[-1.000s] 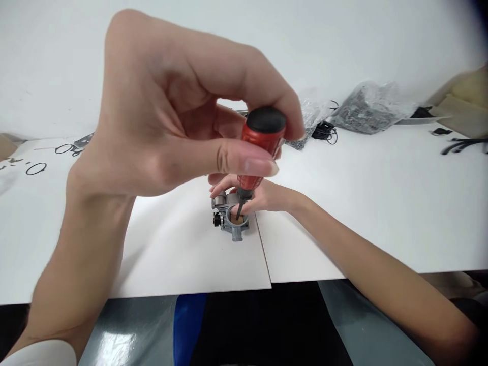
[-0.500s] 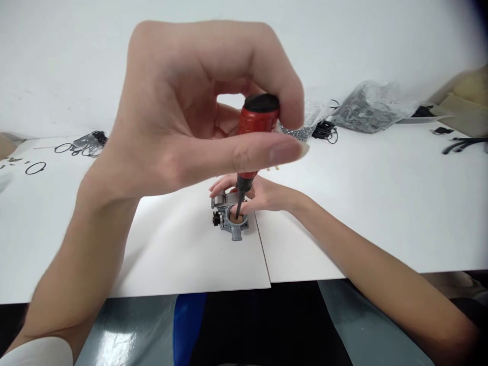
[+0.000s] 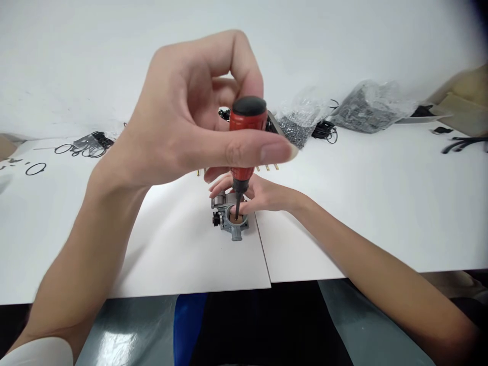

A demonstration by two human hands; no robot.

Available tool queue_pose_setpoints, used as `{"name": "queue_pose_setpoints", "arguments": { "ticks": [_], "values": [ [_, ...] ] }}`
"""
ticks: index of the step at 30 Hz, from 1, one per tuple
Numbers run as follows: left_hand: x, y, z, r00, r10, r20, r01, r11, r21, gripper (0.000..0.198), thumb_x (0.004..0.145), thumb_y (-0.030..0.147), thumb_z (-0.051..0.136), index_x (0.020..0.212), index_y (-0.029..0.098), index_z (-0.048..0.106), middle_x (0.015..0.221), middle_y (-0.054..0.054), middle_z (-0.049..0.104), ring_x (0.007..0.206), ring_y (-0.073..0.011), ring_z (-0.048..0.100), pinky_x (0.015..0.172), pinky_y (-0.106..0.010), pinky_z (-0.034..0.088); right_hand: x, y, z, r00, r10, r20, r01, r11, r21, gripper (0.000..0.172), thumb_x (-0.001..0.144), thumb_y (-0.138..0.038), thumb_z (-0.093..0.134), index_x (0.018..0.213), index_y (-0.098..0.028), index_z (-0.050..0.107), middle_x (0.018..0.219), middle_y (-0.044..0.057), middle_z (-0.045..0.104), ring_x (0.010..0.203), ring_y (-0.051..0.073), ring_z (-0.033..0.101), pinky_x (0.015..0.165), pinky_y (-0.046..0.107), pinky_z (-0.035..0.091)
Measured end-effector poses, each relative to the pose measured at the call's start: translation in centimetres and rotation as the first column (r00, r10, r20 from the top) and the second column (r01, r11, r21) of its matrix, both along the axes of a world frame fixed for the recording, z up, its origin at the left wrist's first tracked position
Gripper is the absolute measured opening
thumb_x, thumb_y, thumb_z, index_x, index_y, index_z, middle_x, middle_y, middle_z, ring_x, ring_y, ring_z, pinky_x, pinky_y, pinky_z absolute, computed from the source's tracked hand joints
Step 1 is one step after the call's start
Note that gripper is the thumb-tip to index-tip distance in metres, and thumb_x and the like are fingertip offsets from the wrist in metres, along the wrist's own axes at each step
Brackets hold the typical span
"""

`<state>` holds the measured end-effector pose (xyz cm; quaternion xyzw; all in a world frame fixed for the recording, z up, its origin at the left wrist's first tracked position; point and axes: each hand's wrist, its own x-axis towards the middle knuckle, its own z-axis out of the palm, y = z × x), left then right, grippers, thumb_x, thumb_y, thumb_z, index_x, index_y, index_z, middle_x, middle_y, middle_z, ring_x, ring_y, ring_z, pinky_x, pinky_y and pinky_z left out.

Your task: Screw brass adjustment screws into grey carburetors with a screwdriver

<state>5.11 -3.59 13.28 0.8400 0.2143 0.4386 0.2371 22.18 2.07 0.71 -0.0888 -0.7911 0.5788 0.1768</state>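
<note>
A white table (image 3: 381, 193) spread beneath both hands. A clear plastic bag (image 3: 373, 107) of grey contents lay on it, beyond and to the right of the right hand. The left hand (image 3: 179, 119) was raised, its thumb and fingers closed around a tool's handle. The right hand (image 3: 265, 195), lower down, gripped a grey metal part (image 3: 237, 231) on the table, fingers over its far side and thumb at its round opening. The tool, a red-handled screwdriver (image 3: 248, 122), stood nearly upright below the left fingers, its tip down inside that opening. A coil of black cable (image 3: 324, 131) sat beyond the right hand, to its right. Small brass-coloured prongs (image 3: 267, 168) showed just past the right hand.
</note>
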Motion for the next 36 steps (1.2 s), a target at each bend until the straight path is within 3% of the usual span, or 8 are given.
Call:
{"name": "queue_pose_setpoints", "arguments": {
  "ticks": [4,8,14,17,21,24,29,36],
  "values": [
    [0.2,-0.5,0.2,0.997,-0.076,-0.009,0.075,0.996,-0.057,0.035,0.069,0.031,0.076,0.072,0.013,0.047,0.062,0.005,0.056,0.054,-0.0075,0.062,0.038,-0.014,0.042,0.0,-0.3,0.5,0.999,-0.022,0.034,0.021,1.000,0.013,0.039,0.078,-0.017,0.070,0.117,-0.019,0.065,0.129,0.009,0.058,0.119,0.023,0.055,0.098,0.037,0.048],
    [0.2,-1.2,0.4,0.999,-0.044,0.011,0.045,0.990,-0.131,0.031,0.070,0.024,0.076,0.074,0.012,0.048,0.067,0.006,0.059,0.059,-0.0069,0.064,0.038,-0.014,0.043,0.0,-0.4,0.6,0.999,-0.025,0.049,0.025,1.000,-0.008,0.041,0.078,-0.016,0.069,0.119,-0.020,0.065,0.134,0.008,0.055,0.115,0.022,0.057,0.096,0.034,0.050],
    [0.2,-1.3,0.4,0.999,-0.007,0.035,0.012,0.992,-0.126,0.028,0.072,0.022,0.076,0.076,0.012,0.050,0.071,0.004,0.060,0.064,-0.0072,0.065,0.042,-0.016,0.046,0.0,-0.1,0.4,0.999,-0.026,0.030,0.026,0.999,0.030,0.039,0.077,-0.016,0.069,0.116,-0.020,0.066,0.129,0.007,0.058,0.119,0.023,0.053,0.097,0.035,0.049],
    [0.2,-1.3,0.3,0.999,-0.009,0.033,0.013,0.991,-0.130,0.028,0.082,0.035,0.065,0.077,0.011,0.050,0.070,0.003,0.059,0.061,-0.0059,0.062,0.042,-0.017,0.046,0.0,0.0,0.3,1.000,-0.017,0.025,0.016,0.999,0.028,0.040,0.077,-0.016,0.068,0.116,-0.020,0.066,0.129,0.007,0.057,0.119,0.023,0.053,0.097,0.034,0.049],
    [0.1,-0.9,0.3,0.998,-0.053,0.023,0.054,0.997,-0.053,0.046,0.088,0.054,0.045,0.079,0.009,0.052,0.067,0.000,0.060,0.058,-0.0085,0.063,0.039,-0.016,0.042,0.1,0.1,0.3,0.999,-0.016,0.036,0.015,1.000,0.018,0.039,0.077,-0.017,0.069,0.117,-0.021,0.066,0.129,0.007,0.056,0.118,0.023,0.053,0.096,0.034,0.049],
    [0.1,-0.7,0.4,0.998,-0.057,0.012,0.057,0.998,0.017,0.048,0.086,0.054,0.049,0.078,0.007,0.055,0.069,0.000,0.060,0.061,-0.0097,0.066,0.041,-0.014,0.043,0.1,0.2,0.2,0.999,-0.012,0.035,0.012,1.000,0.009,0.039,0.078,-0.018,0.069,0.116,-0.020,0.065,0.130,0.007,0.056,0.118,0.023,0.053,0.096,0.034,0.049],
    [0.1,-0.9,0.6,0.998,-0.059,-0.020,0.060,0.997,0.048,0.049,0.090,0.051,0.039,0.079,0.006,0.056,0.070,0.003,0.060,0.065,-0.0092,0.068,0.046,-0.013,0.046,0.2,0.4,0.0,1.000,0.013,0.001,-0.013,1.000,-0.010,0.040,0.078,-0.021,0.071,0.118,-0.020,0.064,0.125,0.008,0.059,0.120,0.024,0.053,0.095,0.034,0.050],
    [-0.3,-1.3,0.7,0.987,-0.129,-0.092,0.128,0.992,-0.015,0.053,0.095,0.046,0.030,0.099,0.006,0.064,0.083,0.003,0.067,0.074,-0.0122,0.071,0.055,-0.019,0.055,0.2,0.0,0.3,1.000,0.010,0.027,-0.009,0.999,-0.054,0.040,0.079,-0.019,0.071,0.119,-0.017,0.063,0.133,0.010,0.057,0.121,0.023,0.056,0.097,0.034,0.051]
  ]
}}
